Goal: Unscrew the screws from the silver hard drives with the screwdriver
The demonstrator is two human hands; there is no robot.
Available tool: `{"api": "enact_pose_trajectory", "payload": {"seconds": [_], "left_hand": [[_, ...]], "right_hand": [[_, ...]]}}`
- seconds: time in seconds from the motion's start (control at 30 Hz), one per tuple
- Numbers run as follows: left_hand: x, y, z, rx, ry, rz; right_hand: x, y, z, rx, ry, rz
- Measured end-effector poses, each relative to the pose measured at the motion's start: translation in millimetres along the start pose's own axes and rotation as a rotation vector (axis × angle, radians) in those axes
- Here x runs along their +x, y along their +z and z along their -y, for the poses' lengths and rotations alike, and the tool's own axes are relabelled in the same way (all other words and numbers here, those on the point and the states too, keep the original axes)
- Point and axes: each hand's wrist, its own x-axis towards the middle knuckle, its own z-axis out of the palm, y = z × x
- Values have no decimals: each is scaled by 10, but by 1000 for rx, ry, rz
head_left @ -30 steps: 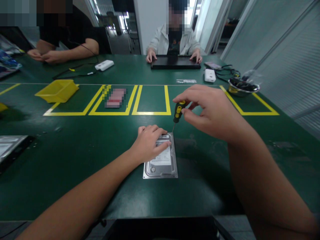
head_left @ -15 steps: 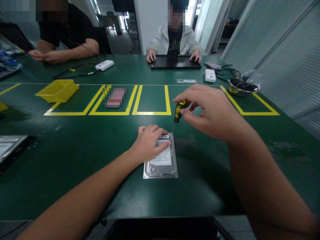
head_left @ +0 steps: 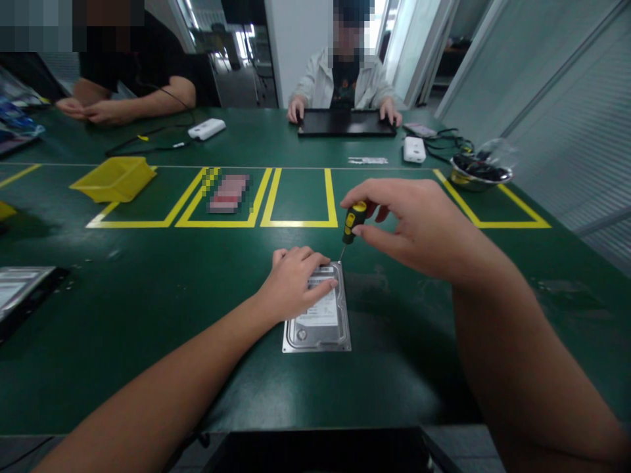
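Note:
A silver hard drive (head_left: 320, 338) with a white label lies flat on the green table. My left hand (head_left: 298, 282) is laid over its upper left part, holding it down; the thumb reaches across the label and the fingers lie along the far end. Pinched between the thumb and fingers of my right hand (head_left: 409, 226) is a black-and-yellow screwdriver (head_left: 351, 223). Its thin shaft points down, slightly tilted, with the tip at the drive's far right corner. Whether the tip sits in a screw is too small to tell.
Yellow tape outlines sections of the table, where a yellow bin (head_left: 116, 180) and a pinkish blurred item (head_left: 229, 194) stand. Another drive (head_left: 24, 292) lies at far left. A metal bowl of cables (head_left: 480, 174) is at right. Across the table, a person holds a black panel (head_left: 345, 123).
My right hand has dipped slightly and its fingers have shifted a little on the screwdriver handle. The left hand and hard drive have stayed put.

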Motion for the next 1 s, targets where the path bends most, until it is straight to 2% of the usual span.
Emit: {"api": "enact_pose_trajectory", "payload": {"seconds": [0.27,0.6,1.0], "left_hand": [[-8,16,14,3,1,-3],[-1,15,8,17,23,-2],[10,-16,-13,75,80,30]], "right_hand": [[-87,-243,122,-108,3,-73],[-29,-71,-17,-93,14,-47],[-43,-100,-38,-85,35,-18]]}}
